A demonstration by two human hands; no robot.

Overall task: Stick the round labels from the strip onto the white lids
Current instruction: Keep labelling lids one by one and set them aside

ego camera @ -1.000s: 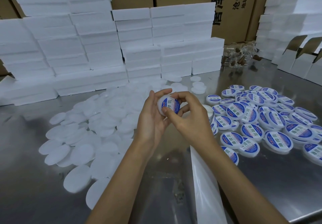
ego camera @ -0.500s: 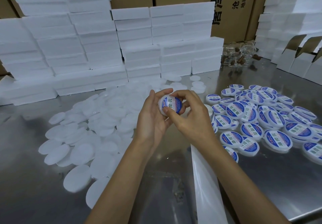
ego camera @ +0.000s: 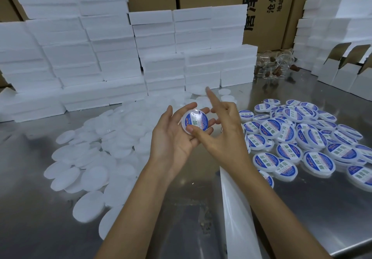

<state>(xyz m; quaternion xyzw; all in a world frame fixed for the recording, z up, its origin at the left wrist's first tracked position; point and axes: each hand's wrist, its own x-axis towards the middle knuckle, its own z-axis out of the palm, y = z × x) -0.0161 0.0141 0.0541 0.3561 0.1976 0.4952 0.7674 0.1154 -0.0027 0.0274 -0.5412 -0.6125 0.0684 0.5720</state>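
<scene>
助焊膏 on labelled lids [ego camera: 269, 161], 沧州 and large A on cardboard boxes [ego camera: 269, 7]

Steel table [ego camera: 30, 208]: bare lids [ego camera: 94, 158] left, labelled lids [ego camera: 314, 144] right, foam blocks [ego camera: 100, 67] behind.

Looks like a small packing workshop or warehouse corner. A stainless steel worktable [ego camera: 302, 208] is backed across the top of the frame by stacked white foam blocks [ego camera: 90, 47] and printed brown shipping cartons [ego camera: 261, 7]. Piles of plain white lids [ego camera: 96, 158] at left and labelled lids [ego camera: 302, 138] at right point to batch work.
</scene>
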